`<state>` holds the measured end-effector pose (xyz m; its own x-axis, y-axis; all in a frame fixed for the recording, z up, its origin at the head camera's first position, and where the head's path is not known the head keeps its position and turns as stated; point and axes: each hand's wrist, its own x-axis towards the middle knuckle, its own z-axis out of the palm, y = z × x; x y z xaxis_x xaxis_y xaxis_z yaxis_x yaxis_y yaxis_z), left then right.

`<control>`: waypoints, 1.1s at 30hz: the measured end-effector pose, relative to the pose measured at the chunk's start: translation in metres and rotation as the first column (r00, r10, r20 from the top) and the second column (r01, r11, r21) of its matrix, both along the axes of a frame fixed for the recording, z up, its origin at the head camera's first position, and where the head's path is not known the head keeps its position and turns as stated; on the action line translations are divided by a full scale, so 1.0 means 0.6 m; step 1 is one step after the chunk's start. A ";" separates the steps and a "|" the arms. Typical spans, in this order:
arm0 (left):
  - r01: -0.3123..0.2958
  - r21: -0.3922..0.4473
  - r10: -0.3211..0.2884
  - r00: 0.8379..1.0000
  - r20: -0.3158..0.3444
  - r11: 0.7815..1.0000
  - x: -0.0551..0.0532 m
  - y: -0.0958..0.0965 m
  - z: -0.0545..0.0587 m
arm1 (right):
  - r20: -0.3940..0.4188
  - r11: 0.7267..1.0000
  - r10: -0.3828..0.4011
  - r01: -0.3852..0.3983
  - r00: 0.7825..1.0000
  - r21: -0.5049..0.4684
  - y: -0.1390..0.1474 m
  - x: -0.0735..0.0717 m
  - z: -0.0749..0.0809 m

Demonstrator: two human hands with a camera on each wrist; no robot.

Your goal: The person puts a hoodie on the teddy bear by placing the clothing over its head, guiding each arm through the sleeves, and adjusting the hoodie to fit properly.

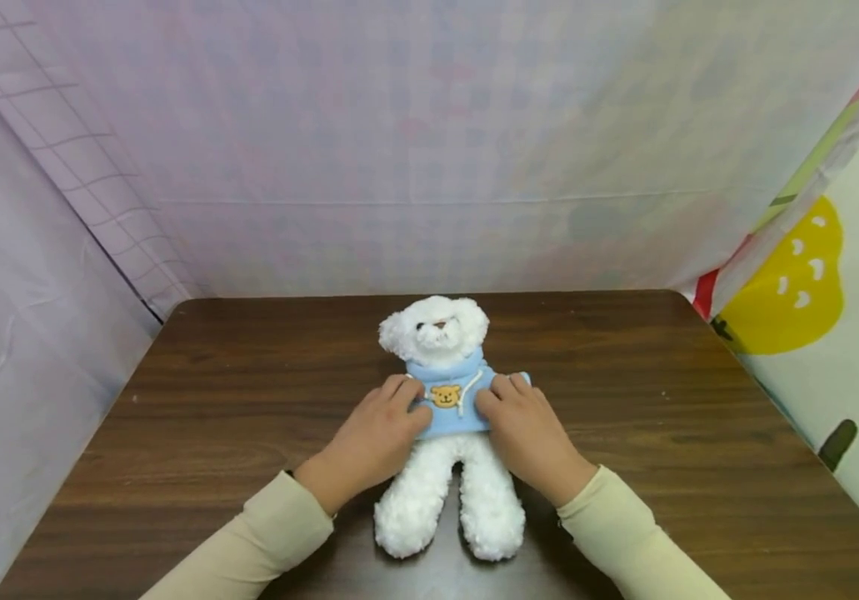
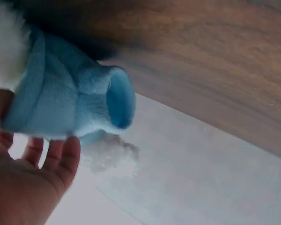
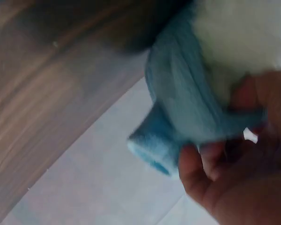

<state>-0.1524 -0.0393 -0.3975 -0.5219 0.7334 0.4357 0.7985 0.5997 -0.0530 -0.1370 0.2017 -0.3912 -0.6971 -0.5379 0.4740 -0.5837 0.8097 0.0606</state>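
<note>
A white plush teddy bear (image 1: 435, 329) lies on its back on the table, its head toward the far edge and its legs toward me. It wears a light blue hoodie (image 1: 474, 408) with white drawstrings and a small bear-face patch (image 1: 446, 396). My left hand (image 1: 380, 425) pinches the hoodie at one side, and my right hand (image 1: 530, 429) pinches it at the other. In the left wrist view, a hollow sleeve (image 2: 119, 98) sticks out beyond the fingers (image 2: 68, 159). The right wrist view shows the thumb at the hem and another hollow sleeve (image 3: 152, 150).
The dark wood-grain table (image 1: 249, 358) has rounded far corners. Behind it hangs a pale checked curtain (image 1: 414, 150), with a white cloth (image 1: 17, 333) along the left. On the right is a light cloth with a yellow fruit print (image 1: 789, 292).
</note>
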 end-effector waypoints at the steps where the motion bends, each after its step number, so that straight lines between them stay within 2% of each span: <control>1: 0.006 0.000 -0.006 1.000 0.026 1.000 0.000 -0.002 0.001 | 0.017 1.000 0.028 -0.028 0.999 -0.006 0.003 0.000 0.001; 4: 0.010 0.027 -0.013 0.993 0.115 1.000 0.000 -0.007 0.003 | 0.065 0.996 0.089 -0.088 0.994 -0.028 0.011 0.001 0.006; 6: 0.006 0.070 -0.017 0.988 0.155 0.998 0.001 -0.009 0.003 | 0.093 0.995 0.098 -0.094 0.991 -0.042 0.014 0.001 0.007; 9: -0.026 0.142 0.003 0.986 0.164 0.990 0.000 -0.009 0.001 | 0.112 0.995 0.074 -0.065 0.991 -0.078 0.018 0.001 0.008; 12: -0.090 0.177 0.062 0.986 0.155 0.980 -0.003 -0.004 0.000 | 0.092 0.994 0.034 -0.024 0.995 -0.108 0.020 -0.001 0.005; 16: -0.158 0.114 0.139 0.978 0.154 0.981 -0.009 0.007 -0.001 | 0.023 0.996 -0.010 0.012 1.000 -0.085 0.015 -0.010 -0.001; 20: -0.171 0.053 0.162 0.977 0.140 0.984 -0.010 0.017 0.001 | -0.006 0.999 -0.040 0.040 0.999 -0.009 0.007 -0.017 -0.005; 23: -0.171 0.022 0.167 0.978 0.127 0.985 -0.008 0.022 0.004 | 0.012 0.998 -0.048 0.047 0.999 0.028 0.005 -0.016 -0.005; 25: -0.163 -0.003 0.162 0.980 0.115 0.987 -0.007 0.024 0.005 | 0.060 1.000 -0.027 0.026 0.998 0.015 0.010 -0.014 -0.001; 27: -0.145 -0.017 0.146 0.984 0.102 0.989 -0.005 0.023 0.006 | 0.138 0.999 0.012 -0.005 0.990 -0.054 0.021 -0.012 0.007; 29: -0.118 -0.019 0.120 0.989 0.090 0.993 -0.004 0.020 0.007 | 0.224 0.985 0.038 0.002 0.974 -0.174 0.038 -0.012 0.016; 31: -0.091 -0.010 0.091 0.992 0.083 0.996 -0.003 0.016 0.006 | 0.287 0.952 0.022 0.068 0.958 -0.299 0.056 -0.012 0.025; 33: -0.068 0.002 0.068 0.994 0.084 0.998 -0.004 0.012 0.004 | 0.346 0.907 -0.029 0.170 0.938 -0.385 0.070 -0.014 0.030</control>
